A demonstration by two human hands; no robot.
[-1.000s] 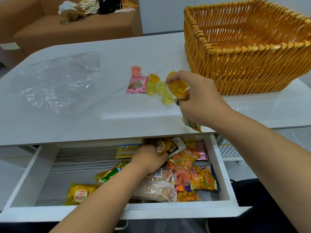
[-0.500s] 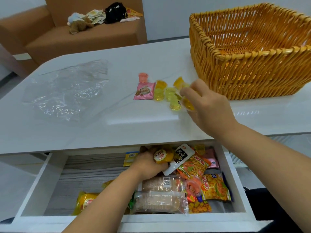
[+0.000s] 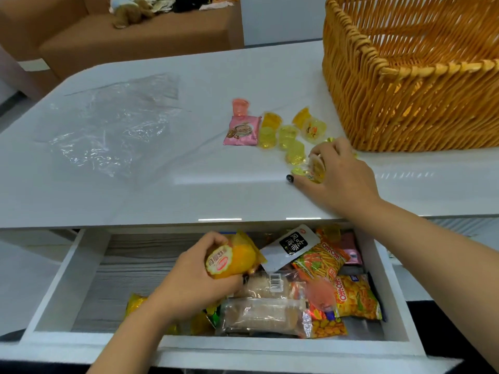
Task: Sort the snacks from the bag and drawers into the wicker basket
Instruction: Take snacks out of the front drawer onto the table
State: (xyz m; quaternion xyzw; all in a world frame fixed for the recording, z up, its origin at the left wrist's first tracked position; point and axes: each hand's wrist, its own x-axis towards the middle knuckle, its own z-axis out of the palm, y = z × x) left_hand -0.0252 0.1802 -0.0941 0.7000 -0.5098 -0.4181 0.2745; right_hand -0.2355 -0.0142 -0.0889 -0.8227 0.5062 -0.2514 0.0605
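Note:
The wicker basket (image 3: 410,85) stands at the back right of the white table (image 3: 189,190). Several yellow jelly cups (image 3: 280,136), a pink jelly cup (image 3: 239,107) and a pink snack packet (image 3: 242,130) lie left of it. My right hand (image 3: 340,179) rests on the tabletop, fingers curled round yellow jelly cups (image 3: 314,168). In the open drawer (image 3: 81,287) below, my left hand (image 3: 194,282) grips a yellow snack packet (image 3: 235,259) above a pile of snack bags (image 3: 324,287).
A crumpled clear plastic bag (image 3: 108,125) lies on the table's left half. A brown sofa (image 3: 135,31) with a plush toy and clutter stands beyond the table. The drawer's left half shows bare grey liner.
My right hand came down from the air beside the basket to the tabletop with its jelly cups. My left hand lifted the yellow packet up out of the snack pile.

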